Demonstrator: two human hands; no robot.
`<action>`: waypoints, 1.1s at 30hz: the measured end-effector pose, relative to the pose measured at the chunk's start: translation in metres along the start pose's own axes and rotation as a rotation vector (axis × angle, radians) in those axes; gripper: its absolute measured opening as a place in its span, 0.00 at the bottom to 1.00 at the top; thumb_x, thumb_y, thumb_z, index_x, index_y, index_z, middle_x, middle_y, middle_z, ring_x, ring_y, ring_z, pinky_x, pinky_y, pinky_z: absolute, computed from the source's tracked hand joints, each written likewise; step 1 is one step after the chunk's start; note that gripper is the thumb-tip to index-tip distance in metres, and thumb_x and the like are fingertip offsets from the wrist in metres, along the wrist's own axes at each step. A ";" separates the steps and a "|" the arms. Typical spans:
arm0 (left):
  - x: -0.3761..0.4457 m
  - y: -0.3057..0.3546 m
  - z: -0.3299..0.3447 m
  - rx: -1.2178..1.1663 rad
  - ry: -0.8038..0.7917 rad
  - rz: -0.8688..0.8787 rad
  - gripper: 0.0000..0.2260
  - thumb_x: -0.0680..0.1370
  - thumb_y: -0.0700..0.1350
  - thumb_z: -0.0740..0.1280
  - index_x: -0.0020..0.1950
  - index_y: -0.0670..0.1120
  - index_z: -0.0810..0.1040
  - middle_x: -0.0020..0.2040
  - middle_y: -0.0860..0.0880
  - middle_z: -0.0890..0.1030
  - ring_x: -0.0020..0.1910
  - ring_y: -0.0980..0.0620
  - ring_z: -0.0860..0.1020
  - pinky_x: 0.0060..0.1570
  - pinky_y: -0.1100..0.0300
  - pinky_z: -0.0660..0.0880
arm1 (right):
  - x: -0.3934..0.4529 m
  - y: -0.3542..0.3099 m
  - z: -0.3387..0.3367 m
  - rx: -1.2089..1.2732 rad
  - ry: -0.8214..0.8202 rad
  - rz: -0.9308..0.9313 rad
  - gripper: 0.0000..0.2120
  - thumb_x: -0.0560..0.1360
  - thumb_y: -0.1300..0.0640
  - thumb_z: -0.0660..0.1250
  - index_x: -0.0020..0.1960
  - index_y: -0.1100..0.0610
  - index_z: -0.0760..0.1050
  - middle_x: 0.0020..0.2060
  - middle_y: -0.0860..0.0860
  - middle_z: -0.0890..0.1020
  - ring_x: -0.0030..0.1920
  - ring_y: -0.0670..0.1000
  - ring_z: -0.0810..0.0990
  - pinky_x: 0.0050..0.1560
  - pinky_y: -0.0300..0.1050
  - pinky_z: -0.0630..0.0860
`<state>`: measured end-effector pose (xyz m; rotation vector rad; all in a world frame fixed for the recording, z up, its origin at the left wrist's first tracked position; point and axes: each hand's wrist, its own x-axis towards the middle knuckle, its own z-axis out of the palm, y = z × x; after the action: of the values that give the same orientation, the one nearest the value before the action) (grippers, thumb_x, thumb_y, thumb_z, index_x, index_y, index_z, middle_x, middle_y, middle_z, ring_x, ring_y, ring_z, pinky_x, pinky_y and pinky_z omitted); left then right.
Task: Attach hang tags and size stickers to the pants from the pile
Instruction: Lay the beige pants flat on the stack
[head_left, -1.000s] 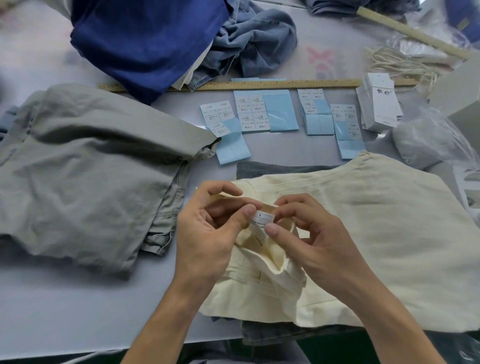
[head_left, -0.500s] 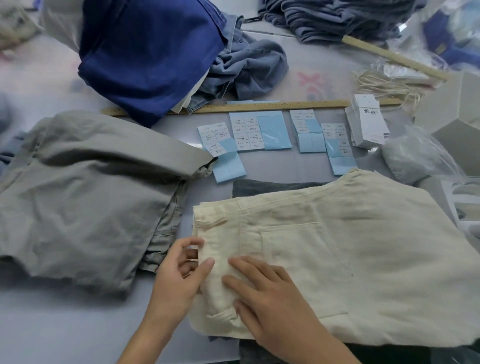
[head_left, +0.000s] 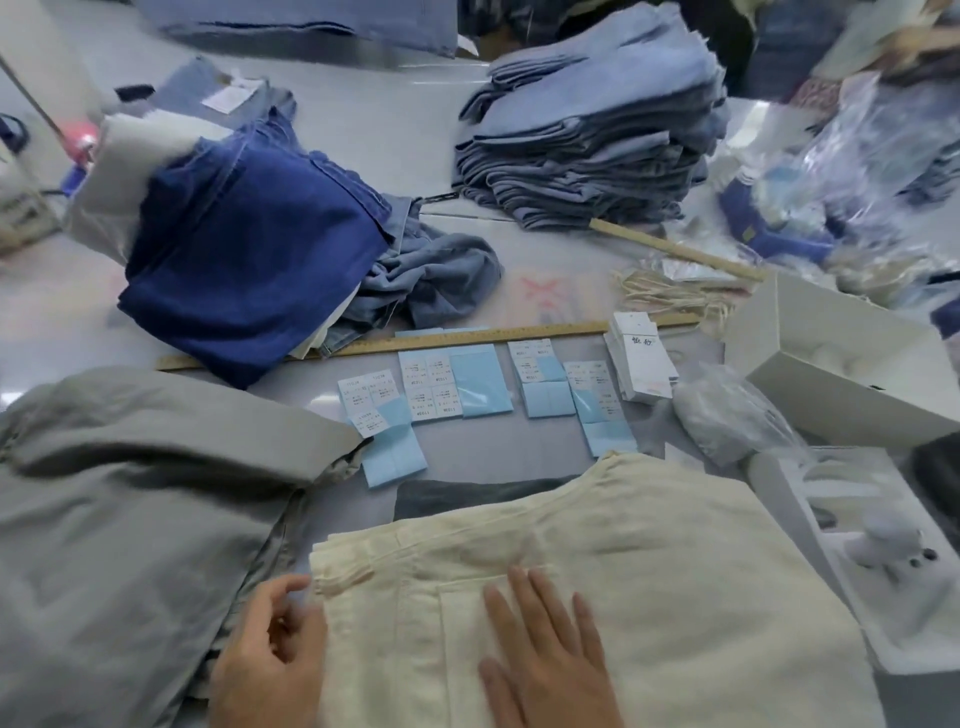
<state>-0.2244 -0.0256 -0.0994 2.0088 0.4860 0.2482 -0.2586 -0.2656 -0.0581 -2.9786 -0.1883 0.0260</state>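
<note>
Garment workshop: stacked pants (head_left: 587, 130), sticker sheets (head_left: 452, 387)

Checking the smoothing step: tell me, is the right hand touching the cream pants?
Touching. The head view shows the right hand lying flat, palm down, on the cream pants.

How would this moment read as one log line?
right hand: flat on cream linen pants | left hand: at waistband edge | blue sticker sheets: untouched
</note>
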 end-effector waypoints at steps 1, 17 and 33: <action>0.004 0.012 0.008 0.026 0.008 0.062 0.09 0.70 0.57 0.63 0.49 0.64 0.77 0.37 0.52 0.79 0.33 0.56 0.74 0.35 0.68 0.70 | 0.004 0.005 -0.002 0.028 -0.006 -0.016 0.24 0.67 0.38 0.60 0.53 0.45 0.87 0.58 0.48 0.85 0.62 0.46 0.77 0.65 0.47 0.63; 0.051 0.112 0.185 0.786 -0.620 0.256 0.19 0.82 0.63 0.49 0.64 0.60 0.73 0.59 0.58 0.82 0.56 0.55 0.77 0.58 0.54 0.70 | 0.124 0.140 -0.037 -0.106 -0.018 -0.050 0.21 0.73 0.43 0.56 0.48 0.47 0.87 0.49 0.46 0.87 0.52 0.51 0.86 0.63 0.60 0.67; 0.067 0.106 0.191 0.756 -0.774 0.195 0.18 0.84 0.62 0.49 0.70 0.59 0.66 0.64 0.56 0.77 0.61 0.53 0.72 0.68 0.50 0.64 | 0.167 0.137 -0.032 -0.159 -0.221 -0.074 0.26 0.82 0.37 0.43 0.51 0.35 0.81 0.47 0.33 0.82 0.51 0.43 0.83 0.64 0.49 0.68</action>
<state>-0.0678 -0.1924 -0.0972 2.6549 -0.1526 -0.6838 -0.0751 -0.3840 -0.0491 -3.1193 -0.3420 0.3489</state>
